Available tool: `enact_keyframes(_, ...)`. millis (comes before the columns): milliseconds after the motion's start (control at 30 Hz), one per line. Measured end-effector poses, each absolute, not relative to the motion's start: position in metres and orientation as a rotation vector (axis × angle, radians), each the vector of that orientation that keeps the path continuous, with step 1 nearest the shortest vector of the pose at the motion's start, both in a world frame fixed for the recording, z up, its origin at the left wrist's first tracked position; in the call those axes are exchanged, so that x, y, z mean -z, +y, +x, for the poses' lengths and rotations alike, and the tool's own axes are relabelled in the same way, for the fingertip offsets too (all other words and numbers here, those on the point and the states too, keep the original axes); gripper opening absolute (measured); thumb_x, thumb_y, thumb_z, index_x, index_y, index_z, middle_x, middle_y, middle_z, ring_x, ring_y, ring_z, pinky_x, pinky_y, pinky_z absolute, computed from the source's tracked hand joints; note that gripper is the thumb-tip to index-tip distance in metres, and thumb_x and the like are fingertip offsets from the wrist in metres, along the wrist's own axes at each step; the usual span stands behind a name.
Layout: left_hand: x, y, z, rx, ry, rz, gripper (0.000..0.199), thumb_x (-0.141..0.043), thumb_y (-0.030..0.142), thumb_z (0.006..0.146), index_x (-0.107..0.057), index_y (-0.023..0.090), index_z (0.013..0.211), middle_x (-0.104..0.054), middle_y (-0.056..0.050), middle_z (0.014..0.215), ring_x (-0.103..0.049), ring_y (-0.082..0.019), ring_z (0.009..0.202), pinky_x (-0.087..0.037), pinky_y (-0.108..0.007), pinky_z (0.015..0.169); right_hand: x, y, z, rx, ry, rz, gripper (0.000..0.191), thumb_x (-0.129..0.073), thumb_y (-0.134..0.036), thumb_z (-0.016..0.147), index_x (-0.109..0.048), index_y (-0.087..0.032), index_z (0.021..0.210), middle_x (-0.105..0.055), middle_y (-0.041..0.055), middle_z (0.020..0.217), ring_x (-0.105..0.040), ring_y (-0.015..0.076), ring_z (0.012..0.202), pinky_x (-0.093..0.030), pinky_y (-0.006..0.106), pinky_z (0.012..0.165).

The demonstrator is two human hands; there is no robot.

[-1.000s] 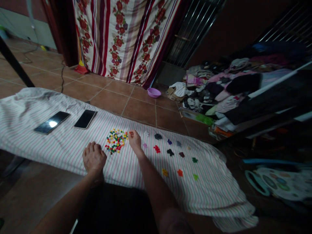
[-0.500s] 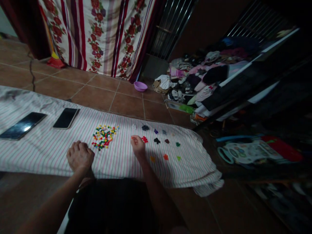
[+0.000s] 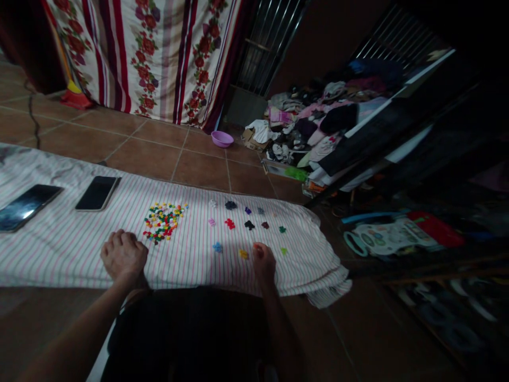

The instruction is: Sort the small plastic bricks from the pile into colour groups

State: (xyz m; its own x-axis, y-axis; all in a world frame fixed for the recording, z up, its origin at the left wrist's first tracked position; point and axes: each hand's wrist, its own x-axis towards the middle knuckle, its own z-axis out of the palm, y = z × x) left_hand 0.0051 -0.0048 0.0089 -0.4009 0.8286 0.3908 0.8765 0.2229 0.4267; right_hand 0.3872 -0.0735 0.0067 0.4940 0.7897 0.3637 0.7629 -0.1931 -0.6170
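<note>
My left hand (image 3: 124, 255) rests with curled fingers near the cloth's front edge, just left of a mixed heap of tiny coloured pieces (image 3: 164, 222). Nothing shows in it. My right hand (image 3: 264, 262) has its fingertips pinched together low over the cloth, between a small yellow pile (image 3: 243, 254) and a lime-green pile (image 3: 283, 251). Whatever the pinch holds is too small to make out. Other piles sorted by colour lie beyond it, among them a red pile (image 3: 229, 224), a black pile (image 3: 249, 225) and a light-blue pile (image 3: 217, 248).
A striped cloth (image 3: 186, 270) covers the long low surface. Two phones lie to the left, a larger dark one (image 3: 29, 206) and a smaller one (image 3: 97, 193). On the tiled floor behind are a purple basin (image 3: 222, 139) and heaped clothes (image 3: 306, 122).
My right hand has moved right and nearer, from beside the red pile to beyond the yellow one, covering where an orange pile lay. My left hand stays put. The view has shifted slightly.
</note>
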Motion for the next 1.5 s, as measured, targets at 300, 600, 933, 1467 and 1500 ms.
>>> enact_keyframes(300, -0.009, -0.006, 0.005, 0.868, -2.357, -1.669, 0.03, -0.041, 0.025, 0.083, -0.059, 0.01, 0.101, -0.058, -0.017, 0.122, -0.049, -0.033, 0.119, -0.036, -0.049, 0.1, 0.006, -0.088, 0.403, 0.093, -1.183, -2.036, 0.042, -0.033, -0.044, 0.088, -0.065, -0.017, 0.093, -0.068, 0.0143, 0.095, -0.06, 0.0242, 0.09, -0.046, 0.037, 0.081)
enact_keyframes(600, -0.01, -0.005, 0.006, 0.902, -2.375, -1.655, 0.033, -0.04, 0.026, 0.082, -0.058, 0.012, 0.106, -0.058, -0.017, 0.124, -0.048, -0.033, 0.121, -0.036, -0.049, 0.101, 0.011, -0.083, 0.416, 0.17, -1.121, -2.111, 0.029, -0.034, -0.04, 0.082, -0.055, -0.021, 0.08, -0.063, 0.0105, 0.079, -0.056, 0.0238, 0.076, -0.044, 0.036, 0.071)
enact_keyframes(933, -0.009, -0.005, 0.006, 0.96, -2.42, -1.659, 0.035, -0.041, 0.025, 0.079, -0.059, 0.012, 0.106, -0.056, -0.019, 0.125, -0.045, -0.033, 0.126, -0.032, -0.051, 0.104, 0.012, -0.085, 0.414, 0.168, -1.156, -2.086, 0.033, -0.036, -0.045, 0.083, -0.056, -0.02, 0.084, -0.064, 0.0118, 0.084, -0.055, 0.0244, 0.081, -0.044, 0.037, 0.075)
enact_keyframes(1467, -0.006, -0.001, 0.005, 0.89, -2.376, -1.65, 0.032, -0.038, 0.026, 0.083, -0.06, 0.011, 0.101, -0.058, -0.018, 0.126, -0.045, -0.029, 0.127, -0.031, -0.046, 0.107, 0.013, -0.083, 0.412, 0.2, -1.147, -1.985, 0.042, -0.035, -0.049, 0.083, -0.061, -0.016, 0.086, -0.065, 0.0134, 0.087, -0.055, 0.0254, 0.084, -0.044, 0.038, 0.077)
enact_keyframes(1500, -0.005, -0.001, 0.005, 0.895, -2.374, -1.651, 0.032, -0.039, 0.026, 0.083, -0.06, 0.012, 0.101, -0.058, -0.017, 0.126, -0.045, -0.029, 0.127, -0.03, -0.046, 0.107, 0.011, -0.082, 0.41, 0.193, -1.154, -1.97, 0.042, -0.035, -0.049, 0.083, -0.062, -0.016, 0.087, -0.065, 0.0137, 0.089, -0.055, 0.0253, 0.085, -0.044, 0.038, 0.079)
